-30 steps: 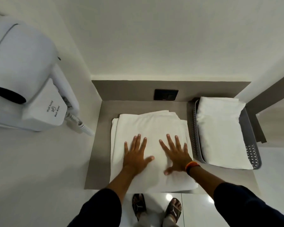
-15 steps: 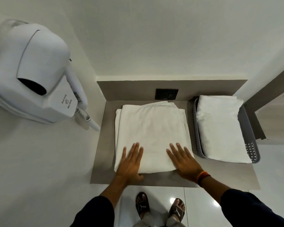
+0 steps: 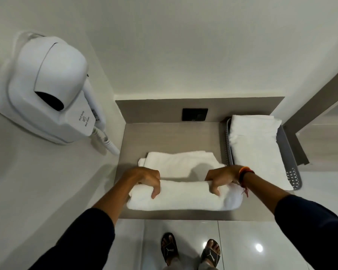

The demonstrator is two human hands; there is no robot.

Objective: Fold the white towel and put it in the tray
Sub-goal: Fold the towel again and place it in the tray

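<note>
On the shelf [image 3: 164,133], the towel [image 3: 183,195] lies in front of the person, its near edge lifted and doubled toward the back, with the left hand [image 3: 144,180] and right hand [image 3: 220,178] each clamped on that raised fold, one near each end, likely so the edge travels level and the layers stay aligned. The far half lies flat on the shelf, giving the fold something to land on. The tray [image 3: 286,145] stands just beside the towel on the right and already carries a folded towel [image 3: 256,145], so this one would probably be laid on top.
</note>
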